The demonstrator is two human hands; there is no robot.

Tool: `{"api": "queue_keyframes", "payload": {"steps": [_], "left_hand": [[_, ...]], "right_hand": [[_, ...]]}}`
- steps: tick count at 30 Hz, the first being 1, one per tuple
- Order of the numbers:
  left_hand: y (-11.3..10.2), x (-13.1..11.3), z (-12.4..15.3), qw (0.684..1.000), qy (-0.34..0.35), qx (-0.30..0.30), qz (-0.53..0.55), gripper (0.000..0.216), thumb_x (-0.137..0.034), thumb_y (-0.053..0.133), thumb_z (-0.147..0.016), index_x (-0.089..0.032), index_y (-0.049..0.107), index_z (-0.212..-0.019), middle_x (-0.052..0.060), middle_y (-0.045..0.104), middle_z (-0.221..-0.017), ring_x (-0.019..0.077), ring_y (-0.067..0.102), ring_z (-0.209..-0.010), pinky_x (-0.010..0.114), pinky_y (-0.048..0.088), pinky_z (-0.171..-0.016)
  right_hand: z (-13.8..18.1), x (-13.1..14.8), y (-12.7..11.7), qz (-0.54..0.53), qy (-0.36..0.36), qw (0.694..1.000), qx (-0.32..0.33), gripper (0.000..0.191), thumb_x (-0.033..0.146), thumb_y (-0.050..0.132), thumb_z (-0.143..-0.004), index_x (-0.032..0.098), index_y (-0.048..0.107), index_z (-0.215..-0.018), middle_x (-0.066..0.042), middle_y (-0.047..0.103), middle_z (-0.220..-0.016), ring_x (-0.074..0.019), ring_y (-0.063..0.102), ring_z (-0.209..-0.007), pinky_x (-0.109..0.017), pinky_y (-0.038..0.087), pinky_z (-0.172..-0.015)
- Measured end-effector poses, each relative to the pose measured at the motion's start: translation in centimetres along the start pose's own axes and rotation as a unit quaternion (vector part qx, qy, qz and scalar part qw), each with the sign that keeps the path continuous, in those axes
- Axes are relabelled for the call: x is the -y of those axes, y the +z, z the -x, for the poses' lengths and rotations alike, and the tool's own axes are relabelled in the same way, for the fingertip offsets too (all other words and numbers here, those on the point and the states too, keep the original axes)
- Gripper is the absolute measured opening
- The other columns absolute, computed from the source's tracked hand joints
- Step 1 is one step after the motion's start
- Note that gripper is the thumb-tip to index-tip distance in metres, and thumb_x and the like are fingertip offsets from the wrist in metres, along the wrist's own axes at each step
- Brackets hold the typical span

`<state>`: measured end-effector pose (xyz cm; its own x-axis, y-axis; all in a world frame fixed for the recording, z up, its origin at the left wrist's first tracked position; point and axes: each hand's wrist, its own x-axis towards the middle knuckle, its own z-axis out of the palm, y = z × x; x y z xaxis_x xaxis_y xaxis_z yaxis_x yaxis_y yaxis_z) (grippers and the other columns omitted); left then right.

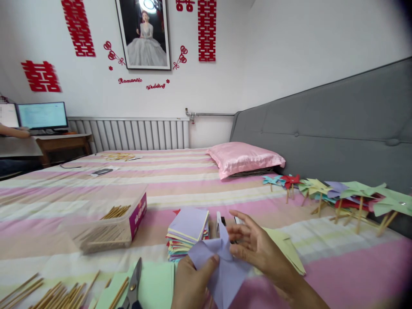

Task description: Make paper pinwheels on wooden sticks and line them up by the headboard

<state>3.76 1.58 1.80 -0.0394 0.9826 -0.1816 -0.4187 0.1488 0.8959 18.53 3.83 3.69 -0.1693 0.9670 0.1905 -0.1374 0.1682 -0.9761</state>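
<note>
My left hand (197,281) grips a purple paper pinwheel (227,277), its thumb pressed on the middle where folded corners meet. One flap of the paper stands upright. At the pinwheel's right side is my right hand (252,244), fingers stretched and apart, the thumb close to the paper's edge; whether it touches cannot be made out. Just beyond the left hand rises a stack of coloured paper squares (188,225), purple on top. A small dark and white object behind the right fingers is mostly hidden. Yellow-green paper (285,246) lies beside the right wrist.
Scissors (133,285) rest on green paper sheets (157,279), near loose wooden sticks (64,296). A clear plastic box (109,229) holds more sticks. Finished pinwheels (360,191) line the grey headboard (322,116). A pink pillow (244,156) lies farther back. Another person's arm (14,131) shows at a desk.
</note>
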Motion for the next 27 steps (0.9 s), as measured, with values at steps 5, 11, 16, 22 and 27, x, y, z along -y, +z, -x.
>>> {"api": "queue_keyframes", "payload": {"steps": [5,11,16,22,27], "left_hand": [[-1.1,-1.0,-0.3,0.995,0.004,-0.097,-0.031,0.028,-0.028,0.072,-0.055,-0.009,0.069,-0.076,0.005,0.068,-0.059,0.0168,0.060,-0.057,0.025,0.044,-0.055],[-1.0,-1.6,-0.1,0.993,-0.004,-0.110,0.046,0.036,-0.021,0.071,-0.058,-0.009,0.062,-0.091,0.006,0.069,-0.070,0.0175,0.061,-0.061,0.025,0.045,-0.054],[-0.6,-1.8,0.4,0.994,-0.020,-0.076,0.074,0.034,-0.019,0.069,-0.060,-0.009,0.061,-0.092,0.006,0.069,-0.069,0.0168,0.060,-0.060,0.025,0.045,-0.052],[-0.1,-1.7,0.5,0.994,-0.020,-0.071,0.080,0.021,-0.018,0.071,-0.057,-0.010,0.063,-0.075,0.003,0.066,-0.061,0.0119,0.053,-0.049,0.023,0.043,-0.048],[-0.2,-1.4,0.5,0.996,0.008,-0.074,0.043,0.019,-0.022,0.071,-0.058,-0.010,0.065,-0.071,0.001,0.064,-0.057,0.0124,0.055,-0.053,0.023,0.042,-0.052]], "right_hand": [[0.2,1.1,-0.5,0.055,-0.106,0.990,-0.073,0.028,0.032,0.064,-0.071,0.020,0.057,-0.096,0.001,0.055,-0.070,-0.0120,0.052,-0.065,-0.023,0.044,-0.059],[1.3,1.5,0.2,0.109,-0.005,0.983,0.151,0.015,0.016,0.059,-0.072,0.016,0.065,-0.086,-0.002,0.066,-0.062,-0.0109,0.058,-0.047,-0.022,0.045,-0.049],[1.1,0.7,1.1,0.128,0.021,0.978,0.161,0.020,0.010,0.060,-0.067,0.016,0.071,-0.082,-0.004,0.069,-0.065,-0.0136,0.063,-0.055,-0.023,0.049,-0.056],[0.8,0.3,1.5,0.096,-0.002,0.989,0.117,0.007,0.019,0.067,-0.067,0.014,0.071,-0.069,-0.002,0.065,-0.055,-0.0119,0.059,-0.052,-0.021,0.047,-0.053],[0.7,0.2,2.2,0.069,-0.020,0.994,0.078,0.015,0.028,0.070,-0.066,0.014,0.067,-0.061,-0.001,0.062,-0.052,-0.0124,0.057,-0.051,-0.021,0.044,-0.051]]}}
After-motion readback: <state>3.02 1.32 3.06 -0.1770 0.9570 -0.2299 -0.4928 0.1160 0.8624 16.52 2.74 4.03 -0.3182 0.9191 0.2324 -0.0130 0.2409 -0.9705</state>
